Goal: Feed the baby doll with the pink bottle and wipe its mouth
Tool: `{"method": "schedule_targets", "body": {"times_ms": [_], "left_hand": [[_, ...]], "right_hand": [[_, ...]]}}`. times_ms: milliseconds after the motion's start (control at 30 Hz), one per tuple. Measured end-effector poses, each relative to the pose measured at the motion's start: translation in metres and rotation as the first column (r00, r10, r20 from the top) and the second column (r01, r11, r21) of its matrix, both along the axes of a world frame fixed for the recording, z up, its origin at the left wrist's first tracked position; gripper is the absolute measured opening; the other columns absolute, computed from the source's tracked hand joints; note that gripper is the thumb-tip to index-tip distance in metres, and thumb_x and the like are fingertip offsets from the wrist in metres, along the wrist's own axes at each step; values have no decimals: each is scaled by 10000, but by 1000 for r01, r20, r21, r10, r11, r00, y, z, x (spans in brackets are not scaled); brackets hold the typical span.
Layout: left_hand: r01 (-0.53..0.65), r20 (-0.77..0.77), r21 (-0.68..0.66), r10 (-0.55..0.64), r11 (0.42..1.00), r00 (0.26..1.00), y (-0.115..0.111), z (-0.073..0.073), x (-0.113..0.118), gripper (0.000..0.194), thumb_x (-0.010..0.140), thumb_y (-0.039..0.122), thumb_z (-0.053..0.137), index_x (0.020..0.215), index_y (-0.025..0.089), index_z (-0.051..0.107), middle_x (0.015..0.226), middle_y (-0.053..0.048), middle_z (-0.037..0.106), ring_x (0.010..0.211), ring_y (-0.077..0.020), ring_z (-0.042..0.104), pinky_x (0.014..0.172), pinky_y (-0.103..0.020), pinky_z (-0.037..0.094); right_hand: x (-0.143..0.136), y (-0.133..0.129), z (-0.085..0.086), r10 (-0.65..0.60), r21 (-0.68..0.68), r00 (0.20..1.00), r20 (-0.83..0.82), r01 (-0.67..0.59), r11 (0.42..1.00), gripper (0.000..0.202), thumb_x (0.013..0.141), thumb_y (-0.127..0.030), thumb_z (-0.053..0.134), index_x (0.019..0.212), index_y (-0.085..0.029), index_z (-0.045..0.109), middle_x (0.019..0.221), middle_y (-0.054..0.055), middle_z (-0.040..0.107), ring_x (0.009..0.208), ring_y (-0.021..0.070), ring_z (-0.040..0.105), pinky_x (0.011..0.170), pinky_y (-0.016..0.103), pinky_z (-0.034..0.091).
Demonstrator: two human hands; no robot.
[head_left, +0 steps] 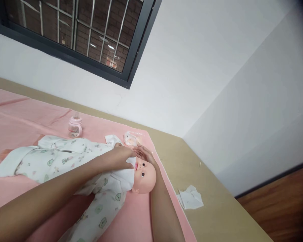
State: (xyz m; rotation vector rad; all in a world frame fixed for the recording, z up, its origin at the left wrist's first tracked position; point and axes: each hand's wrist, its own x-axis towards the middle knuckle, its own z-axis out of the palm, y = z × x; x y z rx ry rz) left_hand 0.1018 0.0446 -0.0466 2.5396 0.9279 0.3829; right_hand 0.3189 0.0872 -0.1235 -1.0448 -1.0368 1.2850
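Note:
A baby doll [144,176] lies on its back, its head toward the right, in a white printed outfit [65,156]. A white cloth [126,176] sits round its neck, below the chin. My left hand [120,157] reaches across the doll's chest and is closed on the cloth's edge near the chin, thumb on the near side; some of its fingertips are hidden. Beyond the doll's head, my right hand [145,154] curves round to the far side of the neck. Its fingers are bent a little and apart, close to my left fingers, with nothing visible held.
A pink baby bottle [75,126] stands on the pink mat [12,111] behind the doll. A clear plastic packet [132,137] lies by the mat's far corner. A crumpled white tissue [191,197] rests on the wooden tabletop [204,178]. Walls and a barred window rise behind.

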Motion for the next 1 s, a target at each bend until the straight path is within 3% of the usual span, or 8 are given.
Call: {"method": "schedule_targets", "body": {"times_ms": [167, 667, 1000], "left_hand": [[46, 10, 56, -47, 997, 999, 3, -3, -1, 61, 756, 144, 536, 710, 184, 529, 725, -21, 636, 801, -233, 603, 883, -412, 342], [-1, -23, 185, 5, 983, 1000, 7, -7, 5, 215, 748, 44, 480, 833, 187, 616, 849, -65, 682, 893, -257, 592, 872, -425, 322], [-4, -14, 197, 7, 980, 1000, 11, -9, 9, 225, 724, 9, 460, 753, 174, 610, 865, -70, 675, 923, -256, 586, 847, -403, 331]], "right_hand": [[-1, 0, 1, 14, -8, 1000, -16, -14, 1000, 330, 628, -323, 754, 918, -220, 633, 919, 41, 703, 1033, 235, 627, 932, 386, 455], [-3, 0, 2, 9, -10, 1000, -13, -9, 1000, 311, 596, -308, 768, 852, -201, 628, 898, 45, 699, 1007, 232, 628, 924, 380, 453], [-2, 3, 2, 5, -4, 1000, 4, -5, 1000, 317, 585, -308, 774, 848, -207, 630, 868, 43, 699, 985, 239, 631, 911, 393, 458]]}}
